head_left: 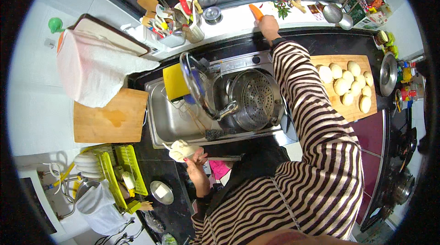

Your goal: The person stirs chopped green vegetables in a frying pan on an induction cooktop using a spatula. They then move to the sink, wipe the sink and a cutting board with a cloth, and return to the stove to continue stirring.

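My right hand (268, 28) reaches across the sink's back edge to the white windowsill, fingers closed on an orange carrot (255, 12). Green leaves (282, 10) and a piece of ginger (299, 6) lie to the right of it. Close to the sink's front left corner, my left hand (197, 158) grips a white crumpled bundle (182, 150); whether it is cloth or something else I cannot tell. A steel steamer pot (255, 100) with a holed insert sits in the right basin of the sink (160, 121), beside the faucet (224, 109).
A wooden board (337, 59) with several pale round dough pieces (342, 86) lies on the right. At left are a wooden board (110, 116), a draped white cloth (91, 66) and a green dish rack (130, 167). Utensil holders (173, 38) stand on the sill. A small bowl (168, 197) sits front left.
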Demonstrator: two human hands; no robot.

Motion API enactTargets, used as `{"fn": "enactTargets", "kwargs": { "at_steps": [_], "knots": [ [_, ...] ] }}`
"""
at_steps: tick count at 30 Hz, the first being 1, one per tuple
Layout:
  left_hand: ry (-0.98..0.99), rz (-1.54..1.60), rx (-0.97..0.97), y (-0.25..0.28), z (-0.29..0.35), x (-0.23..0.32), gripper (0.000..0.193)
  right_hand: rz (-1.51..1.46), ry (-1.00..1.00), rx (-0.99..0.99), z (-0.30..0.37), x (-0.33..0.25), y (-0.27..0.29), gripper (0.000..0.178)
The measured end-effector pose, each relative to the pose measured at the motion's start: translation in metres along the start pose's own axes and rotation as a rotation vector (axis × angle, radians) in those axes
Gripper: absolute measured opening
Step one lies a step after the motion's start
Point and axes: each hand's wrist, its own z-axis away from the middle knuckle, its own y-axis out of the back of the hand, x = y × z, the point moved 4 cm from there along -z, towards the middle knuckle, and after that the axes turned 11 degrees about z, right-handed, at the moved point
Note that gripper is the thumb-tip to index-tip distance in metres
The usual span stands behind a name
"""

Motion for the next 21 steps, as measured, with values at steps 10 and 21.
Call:
{"fn": "enactTargets", "kwargs": {
  "at_steps": [10, 21],
  "knots": [
    [0.022, -0.189, -0.156, -0.061, -0.009, -0.012, 0.030, -0.050, 0.113, -0.070, 0.001, 0.014, 0.005, 0.067],
    [-0.228, -0.477, -0.440, -0.200, -0.022, -0.126, 0.031, -0.798, 0.598, -0.118, 0.169, 0.167, 0.067, 0.019]
  ]
}}
